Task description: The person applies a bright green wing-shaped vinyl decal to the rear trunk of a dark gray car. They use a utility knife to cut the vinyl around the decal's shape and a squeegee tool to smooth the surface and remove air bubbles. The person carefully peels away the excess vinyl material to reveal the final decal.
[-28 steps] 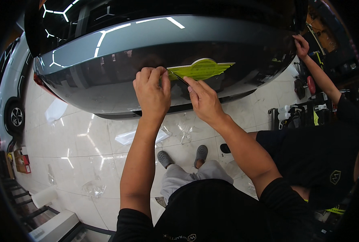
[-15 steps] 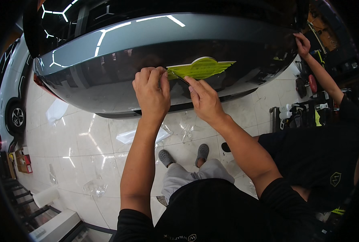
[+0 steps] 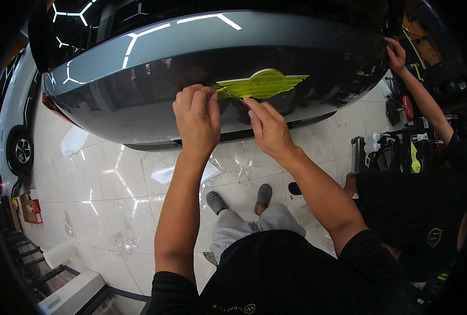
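A winged emblem covered in yellow-green tape [image 3: 269, 84] sits on the dark grey rear panel of a car [image 3: 155, 86]. My left hand [image 3: 195, 116] is closed in a pinch at the emblem's left tip, where a bit of the tape runs to its fingers. From the other side my right hand [image 3: 269, 125] grips a slim dark tool [image 3: 235, 98], its thin end slanting up across the emblem's left wing. The fingers hide most of the tool, so its exact kind is unclear.
At the right a co-worker's hand [image 3: 396, 54] rests on the car's edge. Clear film scraps [image 3: 123, 241] and a white sheet [image 3: 186, 172] lie on the tiled floor. A tool cart [image 3: 385, 149] stands right; a white car [image 3: 21, 131] is far left.
The thin end of the tool has shifted slightly up and left along the emblem's left wing. My left hand keeps its pinch almost in place. The co-worker has shifted slightly right.
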The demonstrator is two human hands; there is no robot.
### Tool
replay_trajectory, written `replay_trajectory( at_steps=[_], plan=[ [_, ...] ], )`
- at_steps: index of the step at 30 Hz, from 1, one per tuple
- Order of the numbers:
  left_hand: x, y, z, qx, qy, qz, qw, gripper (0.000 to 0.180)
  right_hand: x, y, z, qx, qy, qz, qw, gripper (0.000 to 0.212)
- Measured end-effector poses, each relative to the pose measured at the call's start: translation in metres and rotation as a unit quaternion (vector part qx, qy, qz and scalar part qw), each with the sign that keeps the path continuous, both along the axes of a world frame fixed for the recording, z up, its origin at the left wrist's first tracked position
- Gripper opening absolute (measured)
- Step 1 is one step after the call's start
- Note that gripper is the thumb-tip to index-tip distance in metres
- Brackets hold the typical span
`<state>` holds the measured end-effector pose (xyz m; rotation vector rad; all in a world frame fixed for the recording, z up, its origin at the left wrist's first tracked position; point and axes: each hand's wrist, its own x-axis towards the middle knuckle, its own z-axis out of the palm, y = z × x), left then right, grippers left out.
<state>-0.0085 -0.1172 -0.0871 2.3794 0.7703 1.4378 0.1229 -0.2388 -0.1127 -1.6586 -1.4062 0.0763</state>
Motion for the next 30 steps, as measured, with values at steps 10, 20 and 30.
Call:
replay_trajectory(
  at_steps=[10,20,30],
  plan=[
    [0.003,0.001,0.0,0.062,0.064,0.027,0.996,0.019,-0.001,-0.001,0.001,0.0,0.005,-0.004,1.0,0.035],
    [0.009,0.001,0.003,0.048,0.054,0.047,0.996,0.015,-0.002,-0.002,-0.002,0.019,-0.005,-0.009,1.0,0.032],
    [0.007,0.003,0.002,0.046,0.067,0.042,0.996,0.012,-0.004,0.002,-0.003,0.015,0.014,-0.012,1.0,0.034]
  ],
)
